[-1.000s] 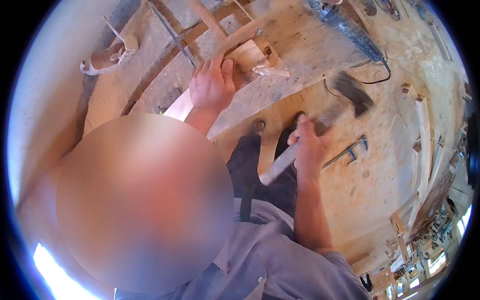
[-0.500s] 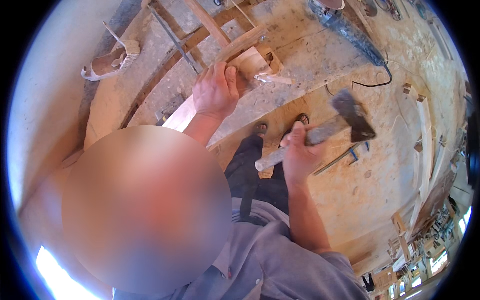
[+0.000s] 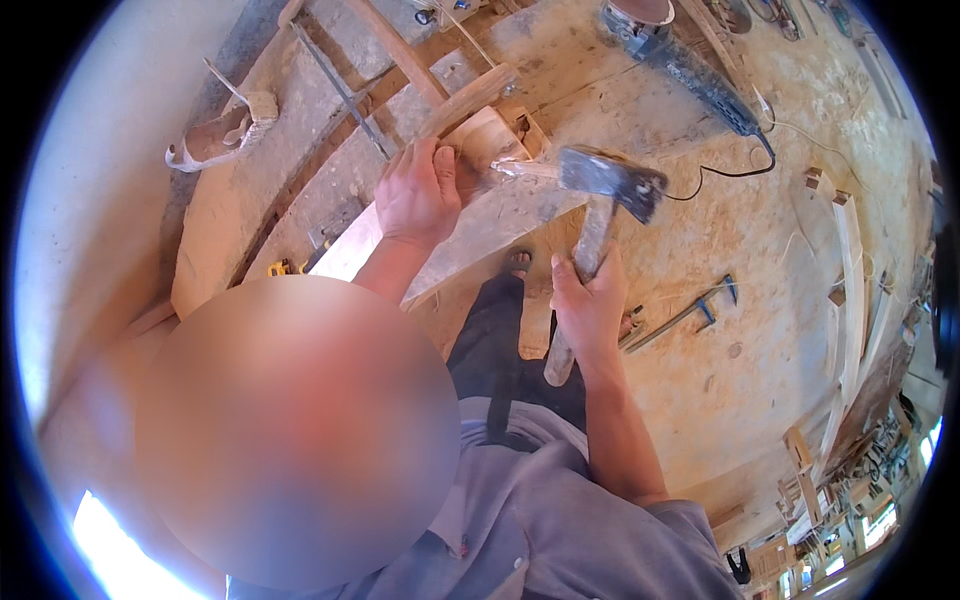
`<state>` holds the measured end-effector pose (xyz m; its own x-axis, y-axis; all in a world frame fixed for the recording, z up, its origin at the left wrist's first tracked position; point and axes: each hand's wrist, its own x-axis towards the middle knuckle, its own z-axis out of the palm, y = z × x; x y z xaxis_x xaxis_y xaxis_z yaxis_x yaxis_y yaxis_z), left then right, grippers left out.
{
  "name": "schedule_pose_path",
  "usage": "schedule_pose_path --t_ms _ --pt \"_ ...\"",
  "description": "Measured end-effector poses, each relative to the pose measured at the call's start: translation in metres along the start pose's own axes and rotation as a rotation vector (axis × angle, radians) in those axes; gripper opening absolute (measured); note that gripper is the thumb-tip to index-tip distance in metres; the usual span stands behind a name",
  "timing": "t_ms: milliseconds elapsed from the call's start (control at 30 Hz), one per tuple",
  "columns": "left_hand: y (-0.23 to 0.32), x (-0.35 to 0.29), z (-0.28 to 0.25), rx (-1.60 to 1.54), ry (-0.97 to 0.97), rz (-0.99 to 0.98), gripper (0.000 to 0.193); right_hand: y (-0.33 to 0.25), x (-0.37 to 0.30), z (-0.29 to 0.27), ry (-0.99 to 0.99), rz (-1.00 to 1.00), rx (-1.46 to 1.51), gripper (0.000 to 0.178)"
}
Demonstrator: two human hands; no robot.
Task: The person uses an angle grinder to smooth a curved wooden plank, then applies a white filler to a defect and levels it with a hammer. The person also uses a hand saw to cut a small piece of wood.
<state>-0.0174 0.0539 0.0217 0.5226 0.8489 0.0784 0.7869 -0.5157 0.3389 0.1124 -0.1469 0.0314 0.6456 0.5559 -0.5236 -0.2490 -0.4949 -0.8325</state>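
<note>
My right hand (image 3: 590,302) is closed round the wooden handle of a hatchet (image 3: 612,182). The blunt end of its dark steel head is at the outer end of a small wooden peg (image 3: 535,170). White, glue-like stuff coats the peg's other end, where it meets the side of a pale wooden board (image 3: 352,246). My left hand (image 3: 418,193) grips this board, fingers curled over its far edge and thumb on top. A wooden bar clamp (image 3: 470,98) lies across the board's far end, beside a mortised block (image 3: 527,128).
The board lies on a worn workbench (image 3: 330,190). An angle grinder (image 3: 690,80) with a black cord is at the upper right. A metal bar clamp (image 3: 690,312) is on the floor, and long timbers (image 3: 850,290) stand farther right. A tool pouch (image 3: 235,125) sits at the left.
The hatchet has swung left and turned more upright, its head now at the peg. My left hand has shifted slightly left in view and keeps its grip on the board.
</note>
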Motion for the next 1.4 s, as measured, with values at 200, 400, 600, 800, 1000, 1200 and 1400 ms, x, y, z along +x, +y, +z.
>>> schedule_pose_path --t_ms 200,400,600,800,1000,1200,1400 --pt "0.003 0.003 0.001 -0.01 0.004 -0.015 0.024 0.007 0.004 0.006 0.02 -0.242 -0.146 0.027" --pt "-0.006 0.0 0.006 -0.008 0.015 -0.012 0.026 0.014 0.003 -0.022 -0.054 -0.17 -0.043 0.024" --pt "-0.006 -0.001 0.005 -0.053 -0.022 -0.038 0.028 0.04 0.005 -0.031 -0.107 0.073 0.052 0.019" --pt "-0.01 -0.004 0.005 -0.117 -0.091 -0.08 0.037 0.065 0.003 -0.043 -0.067 0.147 0.121 0.02" --pt "-0.009 0.0 0.004 -0.171 -0.098 0.044 0.061 0.14 -0.016 -0.025 0.053 0.181 0.209 0.014" --pt "-0.033 -0.002 0.007 -0.423 -0.141 0.048 0.063 0.202 -0.047 -0.008 0.109 0.473 0.457 0.014" --pt "-0.016 0.0 -0.003 -0.358 -0.147 -0.044 0.047 0.29 -0.07 -0.001 0.035 0.578 0.549 0.02"
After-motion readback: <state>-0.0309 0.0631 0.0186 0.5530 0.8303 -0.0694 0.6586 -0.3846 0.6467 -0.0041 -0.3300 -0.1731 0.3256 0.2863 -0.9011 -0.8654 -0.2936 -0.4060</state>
